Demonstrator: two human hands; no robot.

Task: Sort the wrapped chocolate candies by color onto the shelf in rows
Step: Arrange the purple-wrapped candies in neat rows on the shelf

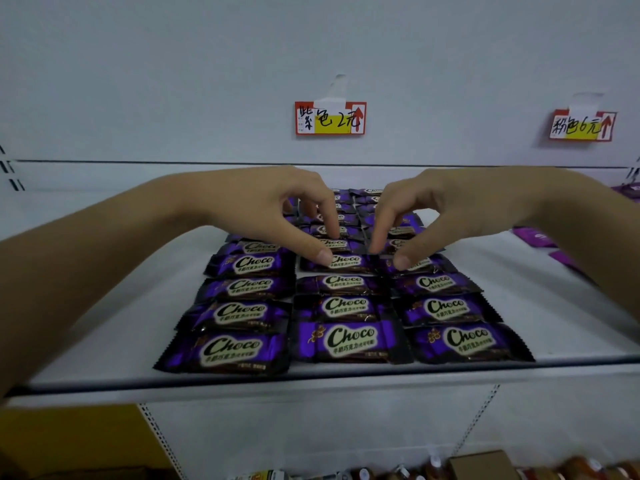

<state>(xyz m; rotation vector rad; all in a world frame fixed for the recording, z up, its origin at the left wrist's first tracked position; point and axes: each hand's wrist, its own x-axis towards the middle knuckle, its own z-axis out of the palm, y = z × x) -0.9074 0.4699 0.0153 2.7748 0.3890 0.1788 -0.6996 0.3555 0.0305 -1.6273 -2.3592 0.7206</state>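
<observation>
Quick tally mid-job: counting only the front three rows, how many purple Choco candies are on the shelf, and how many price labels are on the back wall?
Purple foil-wrapped Choco candies, front three rows: 9
Red-bordered paper price labels: 2
Total: 11

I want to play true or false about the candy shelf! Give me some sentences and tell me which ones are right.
1. The purple candies lie in three columns on the white shelf. True.
2. The wrappers say "Choco". True.
3. The left hand is lifting a candy high above the shelf. False: its fingertips are down on candies in the middle column.
4. The right hand is down by the shelf's front edge. False: it is farther back, fingertips on candies in the right column.
5. Two tags hang on the back wall, the purple price tag and another to its right. True.
</observation>
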